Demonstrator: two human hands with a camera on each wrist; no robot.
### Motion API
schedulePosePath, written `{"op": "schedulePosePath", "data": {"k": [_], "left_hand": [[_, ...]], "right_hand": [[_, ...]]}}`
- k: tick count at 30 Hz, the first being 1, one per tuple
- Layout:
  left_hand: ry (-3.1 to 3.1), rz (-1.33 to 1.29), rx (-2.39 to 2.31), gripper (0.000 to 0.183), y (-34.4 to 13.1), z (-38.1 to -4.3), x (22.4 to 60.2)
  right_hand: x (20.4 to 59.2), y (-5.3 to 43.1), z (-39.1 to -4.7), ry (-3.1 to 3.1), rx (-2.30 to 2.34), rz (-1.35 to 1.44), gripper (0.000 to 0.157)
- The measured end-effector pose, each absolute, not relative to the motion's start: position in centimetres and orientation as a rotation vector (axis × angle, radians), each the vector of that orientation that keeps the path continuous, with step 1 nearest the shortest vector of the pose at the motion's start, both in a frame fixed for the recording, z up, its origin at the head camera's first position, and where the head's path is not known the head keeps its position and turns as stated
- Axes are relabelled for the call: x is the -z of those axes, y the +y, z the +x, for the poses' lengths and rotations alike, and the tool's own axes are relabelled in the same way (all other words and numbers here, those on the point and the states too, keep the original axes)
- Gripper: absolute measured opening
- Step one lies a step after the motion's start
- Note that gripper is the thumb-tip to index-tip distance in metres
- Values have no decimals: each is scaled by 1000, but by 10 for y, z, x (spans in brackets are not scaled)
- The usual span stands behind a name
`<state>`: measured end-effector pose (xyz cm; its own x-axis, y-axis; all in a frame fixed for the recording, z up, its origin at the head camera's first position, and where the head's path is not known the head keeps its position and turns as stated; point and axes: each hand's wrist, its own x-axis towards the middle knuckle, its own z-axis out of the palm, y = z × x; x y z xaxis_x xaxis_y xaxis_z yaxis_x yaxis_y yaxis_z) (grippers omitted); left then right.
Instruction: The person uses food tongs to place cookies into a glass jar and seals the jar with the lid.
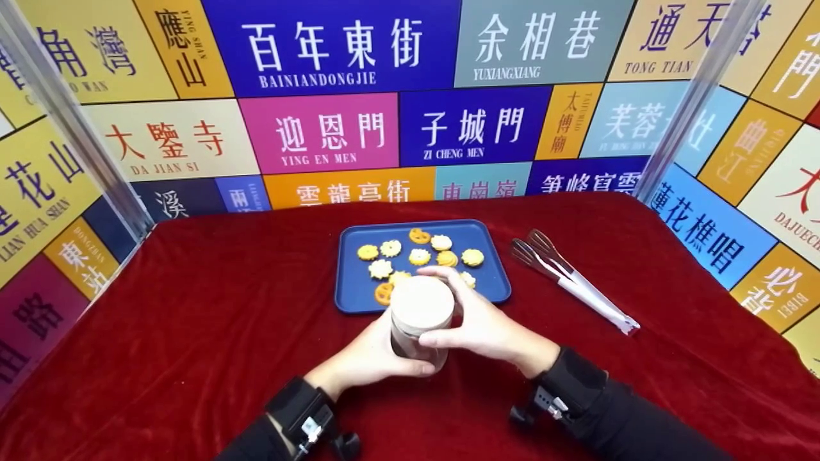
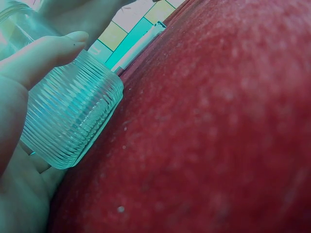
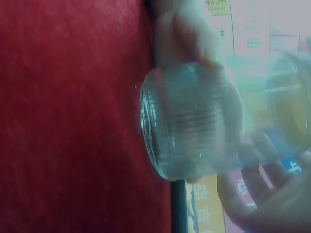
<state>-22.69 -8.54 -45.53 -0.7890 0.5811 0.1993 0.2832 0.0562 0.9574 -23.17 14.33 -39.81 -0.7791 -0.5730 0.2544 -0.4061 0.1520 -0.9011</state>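
Observation:
Both hands are on a clear ribbed glass jar [image 2: 73, 111] with a pale round lid [image 1: 421, 302]. My left hand [image 1: 365, 358] grips the jar's lower body, its thumb [image 2: 48, 58] across the near side. Around the top, my right hand [image 1: 483, 323] holds the lid by its edge, thumb in front and fingers behind. In the right wrist view the glass [image 3: 189, 121] looks see-through, with its base close over the red cloth. Behind the jar lies a blue tray [image 1: 349, 240] of cookies and pretzels, partly hidden by the jar and hands.
Metal tongs with a white handle [image 1: 592, 298] lie to the right of the tray. Red velvet cloth [image 1: 211, 288] covers the table. Around the back and sides stand colourful sign panels [image 1: 320, 131] with metal posts [image 1: 695, 96] at the corners.

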Motion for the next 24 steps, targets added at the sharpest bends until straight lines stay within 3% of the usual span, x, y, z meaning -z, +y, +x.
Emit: {"op": "schedulePosePath", "data": {"k": [11,24], "left_hand": [[2041,911,-1821,93,-85,-228,455],[2080,903,-1813,96,-85,-228,455]], "right_hand": [[400,135,-223,2497,1647,-843,87],[398,144,-233,2237,1699,-958,82]]}}
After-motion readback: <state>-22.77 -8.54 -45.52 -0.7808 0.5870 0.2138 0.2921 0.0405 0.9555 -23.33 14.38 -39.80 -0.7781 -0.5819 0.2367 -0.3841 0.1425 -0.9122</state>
